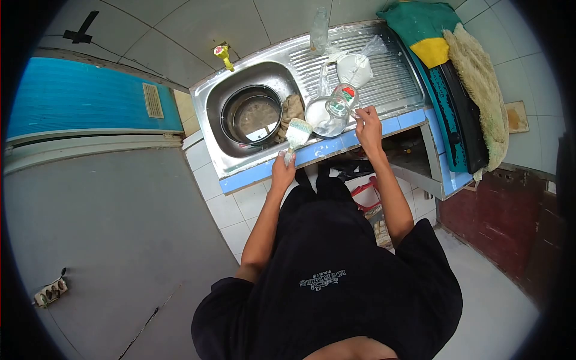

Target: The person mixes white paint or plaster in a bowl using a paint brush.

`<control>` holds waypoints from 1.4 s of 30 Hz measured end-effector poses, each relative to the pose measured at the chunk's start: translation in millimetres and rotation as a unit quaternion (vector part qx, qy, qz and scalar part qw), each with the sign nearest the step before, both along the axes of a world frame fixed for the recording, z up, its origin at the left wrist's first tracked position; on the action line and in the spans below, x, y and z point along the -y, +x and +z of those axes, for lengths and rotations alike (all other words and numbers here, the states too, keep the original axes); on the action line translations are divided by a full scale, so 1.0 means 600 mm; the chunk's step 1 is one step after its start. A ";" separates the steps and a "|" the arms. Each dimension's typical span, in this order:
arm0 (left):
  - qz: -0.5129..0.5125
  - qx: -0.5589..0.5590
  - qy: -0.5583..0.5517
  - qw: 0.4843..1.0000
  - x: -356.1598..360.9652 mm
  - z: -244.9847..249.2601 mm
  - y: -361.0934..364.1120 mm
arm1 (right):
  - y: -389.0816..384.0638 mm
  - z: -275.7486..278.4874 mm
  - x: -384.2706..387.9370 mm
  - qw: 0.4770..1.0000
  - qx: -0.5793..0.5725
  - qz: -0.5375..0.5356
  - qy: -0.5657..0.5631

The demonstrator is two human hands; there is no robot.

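My left hand (284, 172) is closed around the handle of a wide, flat brush (299, 132), whose pale head points up over the sink's front edge. My right hand (368, 127) grips a clear glass mug (342, 99) with a red and green print, apparently by its handle. The mug is tilted over a bowl (310, 114) that holds white material. Whether anything is inside the mug cannot be made out. Just behind it, a white bag or mound of powder (354, 70) lies on the ribbed drainboard (396, 84).
A dark round basin of water (252, 114) stands in the steel sink (215, 135), with a brown cloth (292, 114) beside it. Above is a yellow tap (223, 55). A tall clear glass (319, 31) stands at the back. Cloths (480, 90) hang at the right.
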State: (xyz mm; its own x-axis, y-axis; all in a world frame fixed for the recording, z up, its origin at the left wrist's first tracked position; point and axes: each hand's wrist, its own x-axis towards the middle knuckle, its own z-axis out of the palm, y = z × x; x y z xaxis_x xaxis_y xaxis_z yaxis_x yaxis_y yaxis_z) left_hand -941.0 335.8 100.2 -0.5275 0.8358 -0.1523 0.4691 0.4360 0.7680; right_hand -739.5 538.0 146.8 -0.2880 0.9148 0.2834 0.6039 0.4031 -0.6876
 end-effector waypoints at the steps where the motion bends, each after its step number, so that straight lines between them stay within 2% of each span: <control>1: 0.000 0.016 -0.018 1.000 0.000 0.002 -0.001 | 0.000 -0.001 -0.003 1.000 0.000 0.001 0.001; 7: 0.000 0.038 -0.036 0.999 0.003 -0.002 -0.009 | -0.010 -0.041 -0.042 0.995 -0.030 0.035 -0.094; 8: 0.000 0.035 -0.033 0.999 0.004 -0.004 -0.011 | -0.018 -0.049 -0.053 0.969 -0.099 0.032 -0.223; 9: 0.001 0.034 -0.034 0.999 0.005 -0.001 -0.011 | -0.027 -0.054 -0.064 0.922 -0.165 0.028 -0.348; 20: 0.009 0.044 -0.044 0.998 0.012 0.013 -0.030 | -0.214 -0.088 -0.200 0.883 -0.177 0.065 -0.430; 23: 0.022 0.068 -0.059 0.996 0.009 0.030 -0.037 | -0.246 -0.140 -0.219 0.882 -0.180 0.045 -0.433; 26: 0.022 0.052 -0.063 0.996 0.012 0.031 -0.042 | -0.255 -0.178 -0.226 0.877 -0.188 0.041 -0.440; 27: 0.023 0.060 -0.064 0.996 0.014 0.033 -0.043 | -0.255 -0.174 -0.221 0.875 -0.193 0.005 -0.445; 35: 0.008 0.063 -0.060 0.996 -0.012 0.074 -0.057 | -0.246 -0.196 -0.217 0.869 -0.205 -0.036 -0.448; 38: -0.011 0.103 -0.049 0.993 -0.034 0.091 -0.067 | -0.236 -0.189 -0.221 0.883 -0.139 -0.018 -0.447; 39: -0.001 0.072 0.001 0.997 -0.038 0.086 -0.065 | -0.239 -0.184 -0.223 0.891 -0.135 -0.019 -0.434; 40: -0.003 0.073 -0.001 0.997 -0.038 0.078 -0.066 | -0.239 -0.180 -0.220 0.897 -0.130 -0.018 -0.422; 42: -0.012 -0.046 0.061 0.997 -0.053 0.062 -0.073 | -0.234 -0.170 -0.225 0.898 -0.113 -0.016 -0.426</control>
State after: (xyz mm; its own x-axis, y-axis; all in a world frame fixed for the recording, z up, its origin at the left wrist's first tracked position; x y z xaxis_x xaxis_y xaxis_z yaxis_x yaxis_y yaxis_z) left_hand -985.0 367.5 137.5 -0.5135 0.8581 -0.0017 0.5489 0.3300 0.7680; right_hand -880.1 673.3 44.5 -0.2801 0.8343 -0.4748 0.4128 -0.3418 -0.8442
